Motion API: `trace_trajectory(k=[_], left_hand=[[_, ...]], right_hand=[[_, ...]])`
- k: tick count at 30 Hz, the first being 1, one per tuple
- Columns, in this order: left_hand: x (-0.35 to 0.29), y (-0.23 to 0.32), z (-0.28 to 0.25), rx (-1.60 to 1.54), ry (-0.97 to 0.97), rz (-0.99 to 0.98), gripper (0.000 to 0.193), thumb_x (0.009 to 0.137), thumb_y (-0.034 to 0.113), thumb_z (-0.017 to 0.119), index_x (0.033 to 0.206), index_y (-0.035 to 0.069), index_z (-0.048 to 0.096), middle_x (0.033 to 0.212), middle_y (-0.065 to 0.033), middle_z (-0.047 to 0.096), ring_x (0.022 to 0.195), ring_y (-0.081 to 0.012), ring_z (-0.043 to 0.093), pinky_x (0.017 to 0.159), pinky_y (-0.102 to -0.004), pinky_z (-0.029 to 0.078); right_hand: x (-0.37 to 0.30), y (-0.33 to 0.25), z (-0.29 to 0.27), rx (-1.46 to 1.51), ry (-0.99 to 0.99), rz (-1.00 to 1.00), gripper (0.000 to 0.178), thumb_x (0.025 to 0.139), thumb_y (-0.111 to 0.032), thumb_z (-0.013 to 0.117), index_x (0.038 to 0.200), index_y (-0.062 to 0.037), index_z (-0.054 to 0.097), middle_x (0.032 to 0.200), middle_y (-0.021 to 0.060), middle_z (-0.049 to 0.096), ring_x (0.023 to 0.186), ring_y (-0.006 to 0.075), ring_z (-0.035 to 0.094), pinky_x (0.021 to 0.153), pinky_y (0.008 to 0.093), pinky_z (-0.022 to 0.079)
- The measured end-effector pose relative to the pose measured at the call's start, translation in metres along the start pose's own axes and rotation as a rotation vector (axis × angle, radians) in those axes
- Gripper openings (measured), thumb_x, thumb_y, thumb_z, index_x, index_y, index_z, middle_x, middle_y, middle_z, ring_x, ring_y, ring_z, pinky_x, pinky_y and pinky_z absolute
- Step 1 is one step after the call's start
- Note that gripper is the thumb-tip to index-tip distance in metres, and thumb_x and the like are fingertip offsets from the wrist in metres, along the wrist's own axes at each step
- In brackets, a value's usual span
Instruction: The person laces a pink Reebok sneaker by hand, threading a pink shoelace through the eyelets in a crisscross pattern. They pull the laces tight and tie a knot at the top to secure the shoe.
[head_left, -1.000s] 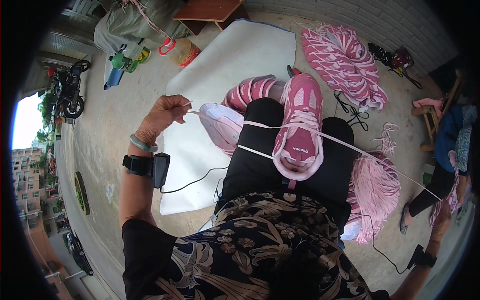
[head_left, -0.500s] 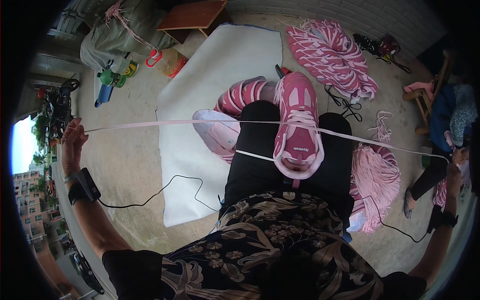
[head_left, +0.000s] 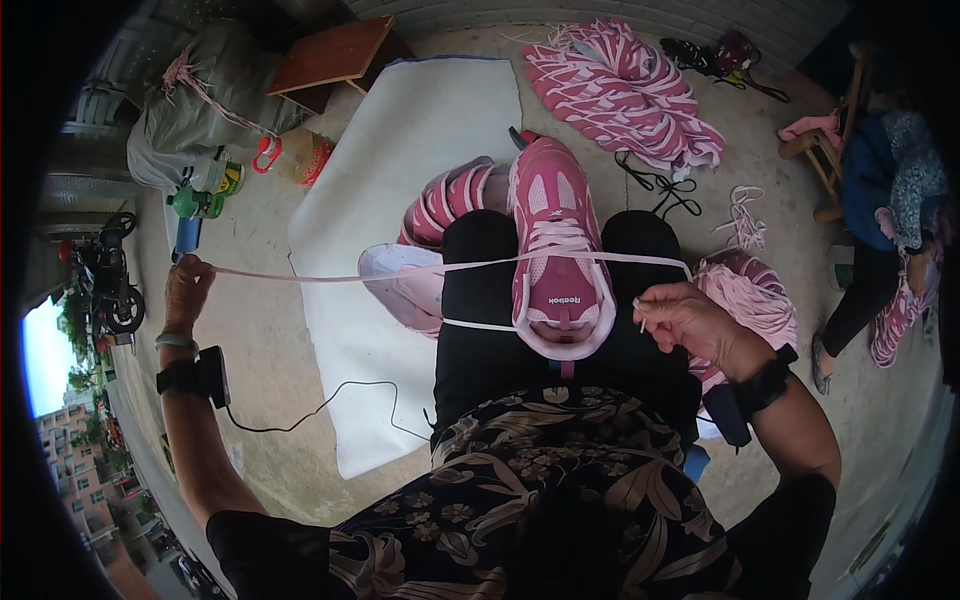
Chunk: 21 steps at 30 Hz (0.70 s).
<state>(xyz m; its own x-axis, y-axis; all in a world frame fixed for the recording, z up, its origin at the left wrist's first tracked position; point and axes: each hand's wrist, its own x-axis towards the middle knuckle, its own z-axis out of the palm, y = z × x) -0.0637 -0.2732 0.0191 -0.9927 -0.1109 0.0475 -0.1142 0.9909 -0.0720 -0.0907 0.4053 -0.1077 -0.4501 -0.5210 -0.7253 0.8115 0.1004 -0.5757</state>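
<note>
Left fingers (head_left: 199, 267) pinch a flat lace (head_left: 330, 279) crossing a mesh-panelled shoe (head_left: 562, 282)

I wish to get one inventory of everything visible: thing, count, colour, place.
Shoe: one, pink, centre
Lace: one, pale pink, across shoe
Uppers: several bundles, pink, left, right, ahead
Loose laces: many, pale pink, right
Sheet: one, white, left of shoe
Table: one, brown, upper left
Jug: one, amber, upper left
Sack: one, greyish, upper left
Motorcycle: one, black, far left
Chair: one, brown, right
Second person: one, blue clothing, far right
Buildings: several, pinkish, lower left
Wrist devices: two, black, worn
Left hand: one, bare, holding lace
Right hand: one, bare, holding lace tip
</note>
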Motion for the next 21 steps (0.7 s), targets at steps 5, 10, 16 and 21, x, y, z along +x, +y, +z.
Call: trace_trajectory(k=[5,10,16,21], left_hand=[[0.035,0.067,-0.013,-0.816,-0.060,-0.481,0.035,0.081,0.038,0.051,0.063,0.008,0.058,0.065,-0.0050,0.061,0.063,-0.0168,0.057,0.062,-0.0300,0.044],[-0.006,0.193,0.054,-1.260,-0.598,-0.556,0.033,0.084,0.028,0.049,0.061,0.005,0.053,0.056,-0.0089,0.055,0.051,-0.0199,0.056,0.055,-0.0315,0.049],[-0.027,0.316,0.091,-1.755,-1.005,-0.329,0.033,0.090,0.035,0.049,0.074,0.006,0.053,0.049,-0.0052,0.048,0.044,-0.0199,0.054,0.049,-0.0327,0.049],[-0.014,0.370,0.076,-1.677,-1.204,-0.433,0.035,0.088,0.040,0.052,0.076,0.007,0.054,0.048,-0.0010,0.042,0.039,-0.0100,0.045,0.038,-0.0238,0.039]], right_hand=[[0.048,-0.032,-0.001,0.152,0.168,-0.384,0.012,0.085,-0.016,0.059,0.092,-0.0055,0.060,0.077,0.0030,0.060,0.060,0.0098,0.057,0.059,0.0240,0.048],[0.051,-0.016,0.016,0.308,0.207,-0.520,0.009,0.085,-0.012,0.058,0.089,-0.0046,0.061,0.074,0.0039,0.060,0.060,0.0097,0.056,0.058,0.0228,0.047],[0.058,-0.003,0.023,0.090,0.048,-0.630,0.008,0.087,-0.007,0.054,0.086,-0.0018,0.060,0.076,0.0015,0.057,0.069,0.0076,0.054,0.063,0.0216,0.046],[0.096,-0.045,0.024,0.252,0.063,-0.801,0.010,0.087,-0.009,0.056,0.091,-0.0022,0.062,0.081,0.0032,0.062,0.071,0.0089,0.058,0.068,0.0219,0.047]])
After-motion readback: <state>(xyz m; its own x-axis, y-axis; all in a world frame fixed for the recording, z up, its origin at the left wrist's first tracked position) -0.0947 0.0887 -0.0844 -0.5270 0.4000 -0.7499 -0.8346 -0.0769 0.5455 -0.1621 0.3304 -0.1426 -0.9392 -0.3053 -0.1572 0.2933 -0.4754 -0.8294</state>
